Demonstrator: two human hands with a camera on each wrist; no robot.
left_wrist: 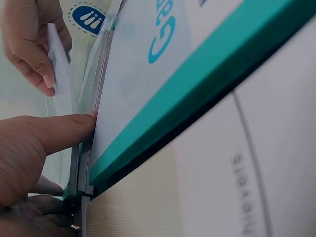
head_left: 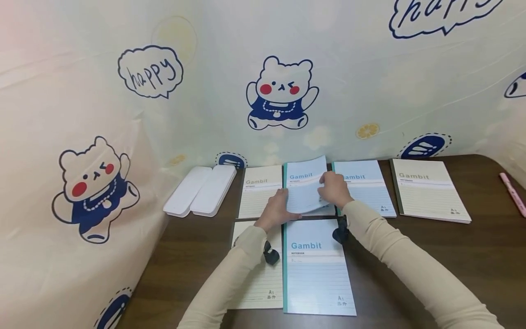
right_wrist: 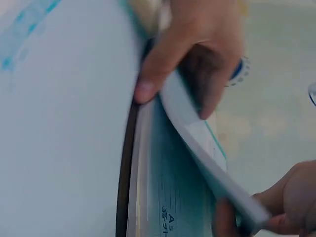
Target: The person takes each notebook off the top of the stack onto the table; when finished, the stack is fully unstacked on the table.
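Note:
A blue Gambit notebook (head_left: 305, 176) in the middle of the back row has its right side raised and bent, with another notebook (right_wrist: 168, 197) showing beneath it. My right hand (head_left: 334, 188) pinches its free right edge; the left wrist view shows this right hand (left_wrist: 34, 44) holding the thin raised edge. At the near left corner my left hand (head_left: 276, 210) braces the notebook, fingers along the green spine and thumb stretched along the lower edge. That thumb (left_wrist: 69, 131) touches the edge in the left wrist view. Nearer me lies a larger-looking blue notebook (head_left: 316, 274).
Cream notebooks lie at back left (head_left: 259, 201), near left (head_left: 255, 283) and back right (head_left: 431, 192). Another blue notebook (head_left: 371, 196) sits under my right wrist. Two white cases (head_left: 201, 189) stand left, a pink pen (head_left: 512, 194) far right. A printed cloth (head_left: 349, 68) hangs behind.

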